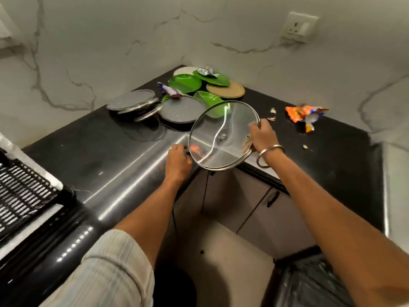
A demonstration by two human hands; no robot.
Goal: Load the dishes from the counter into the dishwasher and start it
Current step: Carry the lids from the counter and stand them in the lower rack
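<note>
My right hand (262, 135) grips the rim of a round glass lid (218, 140) and holds it tilted above the counter's inner corner. My left hand (178, 157) hovers low over the black counter (93, 156) with its fingers curled, just left of the lid, and I see nothing in it. Further back lie grey speckled plates (132, 100) and another grey plate (181, 109). Behind them sit green plates (184, 83), a green dish (209, 99), a tan plate (225, 89) and a white plate (184, 70).
An orange snack wrapper (303, 115) and crumbs lie on the counter at the right, a purple wrapper (169, 90) and foil (205, 71) among the plates. A black wire rack (20, 191) is at the left. Cabinet doors (261, 209) stand below the corner; a socket (298, 26) is on the wall.
</note>
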